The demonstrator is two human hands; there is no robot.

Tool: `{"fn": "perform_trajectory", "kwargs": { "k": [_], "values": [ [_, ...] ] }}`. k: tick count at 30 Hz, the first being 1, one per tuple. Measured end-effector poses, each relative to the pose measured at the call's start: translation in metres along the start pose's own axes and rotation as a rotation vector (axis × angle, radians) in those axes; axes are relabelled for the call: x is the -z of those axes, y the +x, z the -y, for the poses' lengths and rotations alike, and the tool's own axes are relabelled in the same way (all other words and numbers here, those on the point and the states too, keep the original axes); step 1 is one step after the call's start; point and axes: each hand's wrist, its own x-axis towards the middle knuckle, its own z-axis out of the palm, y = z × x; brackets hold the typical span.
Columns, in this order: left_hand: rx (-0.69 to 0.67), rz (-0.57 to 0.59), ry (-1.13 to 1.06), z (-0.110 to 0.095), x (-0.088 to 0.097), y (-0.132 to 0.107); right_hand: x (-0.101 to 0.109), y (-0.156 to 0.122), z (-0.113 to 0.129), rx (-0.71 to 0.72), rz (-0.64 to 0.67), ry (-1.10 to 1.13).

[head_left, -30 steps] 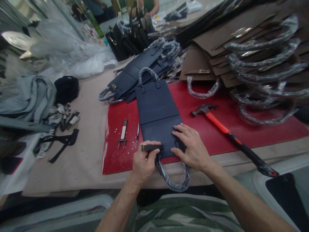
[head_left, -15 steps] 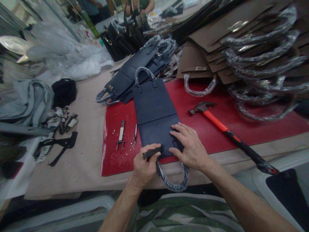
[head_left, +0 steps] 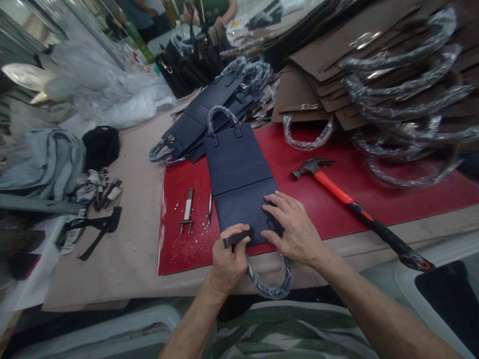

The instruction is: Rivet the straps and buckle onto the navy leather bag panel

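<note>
Nearest, a plastic-wrapped handle (head_left: 269, 281) overhangs the desk (head_left: 123, 259) edge, the left hand (head_left: 228, 262) closed around a dark punch (head_left: 237, 238), the right hand (head_left: 294, 229) flat, fingers spread, on the navy bag (head_left: 239, 172) lying unfolded on the red mat (head_left: 337, 199).

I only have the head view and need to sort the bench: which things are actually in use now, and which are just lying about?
In use:
- navy bag panel, flat on the red mat
- dark tool, gripped by the left hand
- right hand, pressing on the panel

Lying about:
- hammer
- metal punch
- brown panel stack
- navy panel pile
</note>
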Motion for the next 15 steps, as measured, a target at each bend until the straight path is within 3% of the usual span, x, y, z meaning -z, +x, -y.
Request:
{"fn": "perform_trajectory", "kwargs": {
  "k": [7, 15],
  "values": [
    [-0.024, -0.012, 0.056, -0.003, -0.001, 0.002, 0.001, 0.001, 0.002, -0.010, 0.005, -0.003],
    [-0.071, 0.063, 0.054, 0.000, -0.002, 0.011, 0.000, 0.000, 0.001, -0.016, -0.001, 0.017]
  ]
}}
